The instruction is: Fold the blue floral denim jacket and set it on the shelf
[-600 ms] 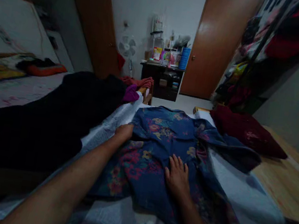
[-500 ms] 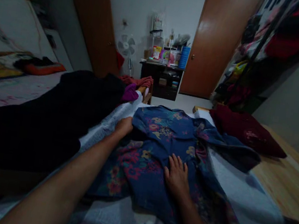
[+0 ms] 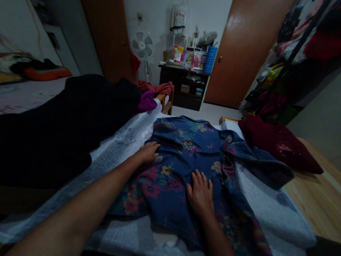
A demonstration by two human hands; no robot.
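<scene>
A dark blue floral shirt (image 3: pixel 175 201) lies spread on a bed covered with a light bluish-white sheet (image 3: pixel 128 241). Its right sleeve (image 3: pixel 258 160) stretches out to the right, while the left side has no sleeve sticking out. My left hand (image 3: pixel 148 152) rests on the shirt's left edge, fingers laid over the cloth and pointing right. Flat on the middle of the shirt is my right hand (image 3: pixel 200 194), its fingers a little apart. Neither hand grips the cloth visibly.
Dark clothing (image 3: pixel 45 130) is heaped on the left beside a purple cloth (image 3: pixel 147 101). A maroon pillow (image 3: pixel 280 144) lies on the wooden surface (image 3: pixel 323 198) at right. Farther back stand a fan (image 3: pixel 143 46), a dark cabinet (image 3: pixel 190 90) and hanging clothes (image 3: pixel 336 46).
My left hand has let go of the shirt's left edge near the shoulder and now lies on the cloth slightly nearer me. My right hand stays flat on the shirt. The view tilts slightly.
</scene>
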